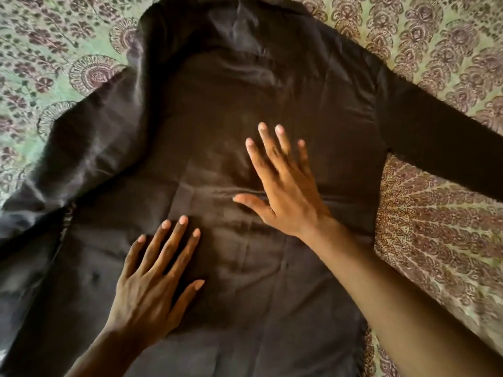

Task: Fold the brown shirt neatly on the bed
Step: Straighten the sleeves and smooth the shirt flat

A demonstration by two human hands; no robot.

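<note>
1. Brown shirt (217,110): spread out flat on the bed, collar end toward the top of the view, hem toward the bottom edge; the cloth shows soft creases across its middle
2. Right sleeve of the shirt (441,142): stretched straight out to the right over the bedspread, running off the right edge of the view
3. Left sleeve of the shirt (70,148): lying at an angle toward the lower left, rumpled, with folds near the shoulder
4. Left hand (152,289): palm down on the lower middle of the shirt, its fingers (174,240) straight and spread apart, pressing on the cloth and gripping nothing
5. Right hand (285,191): palm down on the centre of the shirt, higher up than the left hand, its fingers (269,148) straight and fanned apart, resting flat on the cloth; the forearm crosses the shirt's right edge from the lower right
6. Bedspread (435,50): green ground with a purplish floral and paisley print, showing on both sides of the shirt and beyond the collar
</note>
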